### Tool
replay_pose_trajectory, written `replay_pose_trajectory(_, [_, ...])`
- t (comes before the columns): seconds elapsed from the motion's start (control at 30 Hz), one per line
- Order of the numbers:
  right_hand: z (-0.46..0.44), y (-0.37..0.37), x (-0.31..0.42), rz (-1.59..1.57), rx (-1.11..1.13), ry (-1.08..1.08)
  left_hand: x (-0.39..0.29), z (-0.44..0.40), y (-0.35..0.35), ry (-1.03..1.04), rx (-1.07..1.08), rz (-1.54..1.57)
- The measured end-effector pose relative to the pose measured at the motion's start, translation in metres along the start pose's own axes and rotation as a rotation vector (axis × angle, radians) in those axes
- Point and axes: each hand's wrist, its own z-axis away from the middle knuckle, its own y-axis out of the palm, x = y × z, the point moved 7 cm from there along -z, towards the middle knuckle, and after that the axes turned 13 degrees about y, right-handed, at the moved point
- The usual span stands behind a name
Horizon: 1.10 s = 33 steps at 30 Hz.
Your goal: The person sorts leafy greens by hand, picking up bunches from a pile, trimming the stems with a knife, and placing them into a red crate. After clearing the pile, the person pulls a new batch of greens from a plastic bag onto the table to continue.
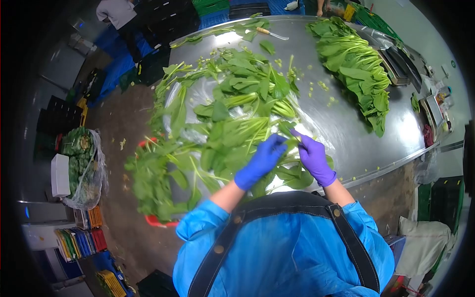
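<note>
My left hand (262, 159), in a blue glove, has its fingers closed on leafy greens near the table's front edge. Close beside it on the right, my right hand (312, 156), in a purple glove, pinches part of the same greens. A loose pile of leafy greens (240, 74) spreads on clear plastic in front of and left of my hands. Trimmed greens (354, 69) lie in a long neat row on the metal table (321, 111) at the right. A knife (272, 33) with a wooden handle rests near the far edge.
A red basket (161, 221) heaped with greens stands at the left of the table. A plastic-wrapped bundle of vegetables (76, 158) and a white box (60, 175) are farther left. Another person (118, 15) stands at the back left. Black trays (403, 64) lie at the right.
</note>
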Motion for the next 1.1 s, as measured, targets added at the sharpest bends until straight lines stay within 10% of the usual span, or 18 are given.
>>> replay_pose_trajectory(0.43, [-0.003, 0.013, -0.06, -0.308, 0.191, 0.474, -0.019, -0.006, -0.091, 0.063, -0.556, 0.906])
replay_pose_trajectory(0.67, [-0.007, 0.013, -0.053, -0.488, 0.232, 0.513, -0.012, -0.008, -0.145, 0.288, -0.491, 1.198])
replay_pose_trajectory(0.9, [0.003, 0.028, -0.08, -0.442, 0.287, 0.596, -0.016, 0.0, -0.132, -0.273, -0.133, -0.152])
replay_pose_trajectory(1.1, [0.006, 0.046, -0.085, -0.435, 0.344, 0.623, 0.092, -0.006, -0.034, 0.122, 0.128, -0.974])
